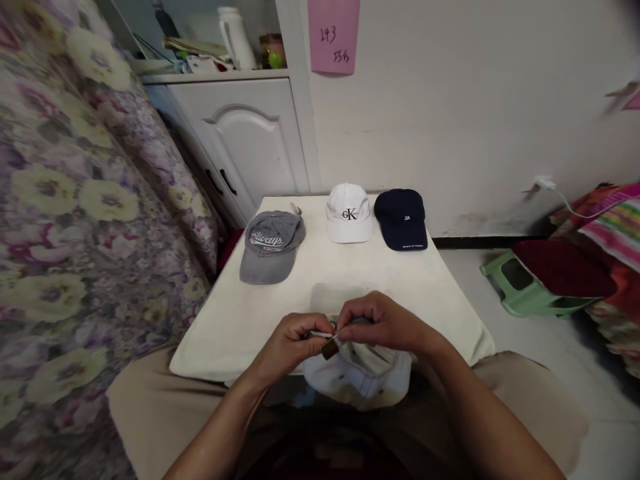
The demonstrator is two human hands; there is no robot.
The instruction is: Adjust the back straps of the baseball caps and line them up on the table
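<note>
Near the table's front edge, a pale cap (pixel 357 387) is tilted with its inside partly showing. My left hand (pixel 293 343) is closed, thumb and fingers pinching the cap's narrow strap end beside a small brownish-gold piece (pixel 329 348), perhaps a buckle or tag. My right hand (pixel 383 323) pinches the cap's edge close by, its fingertips almost meeting those of the left. The fingers hide just how the strap runs. Farther back lie a grey cap (pixel 273 243) with white lettering, a white cap (pixel 349 213) and a navy cap (pixel 401 219).
The caps rest on a small table (pixel 250 320) under a cream cloth. Behind it are a white cabinet (pixel 240 133) and a wall. A floral curtain (pixel 75 233) hangs on the left. On the right stands a green stool (pixel 525 287) with a dark red top.
</note>
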